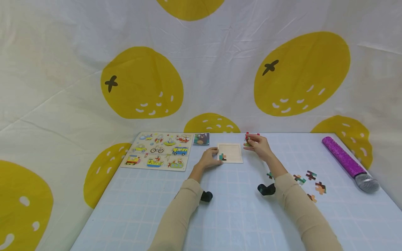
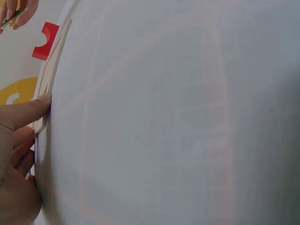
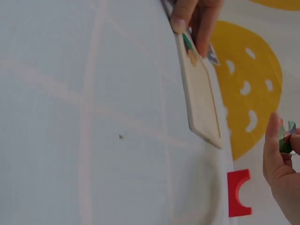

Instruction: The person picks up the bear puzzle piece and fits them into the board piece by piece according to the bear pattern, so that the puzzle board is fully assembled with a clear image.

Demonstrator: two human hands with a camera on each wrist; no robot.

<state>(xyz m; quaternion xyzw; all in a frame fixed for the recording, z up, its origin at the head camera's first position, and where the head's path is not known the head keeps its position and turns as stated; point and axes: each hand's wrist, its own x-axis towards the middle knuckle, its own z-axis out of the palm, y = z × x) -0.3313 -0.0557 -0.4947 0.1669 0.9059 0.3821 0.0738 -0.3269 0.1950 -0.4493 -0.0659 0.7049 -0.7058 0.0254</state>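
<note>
My left hand grips the left side of a square wooden puzzle tray, its thumb at the near edge. One jigsaw piece, teal and brown, lies in the tray's near left corner. Right of the tray, my right hand pinches another jigsaw piece between thumb and fingers, raised above the table. Green shows on that piece in the right wrist view; the fingers cover part of it. Behind the right hand, a red arch-shaped block stands at the table's back edge.
Several loose jigsaw pieces lie near my right forearm. A purple glitter microphone rests at the right edge. Back left are a vehicle puzzle board and a bear picture card. A fabric wall rises behind the table.
</note>
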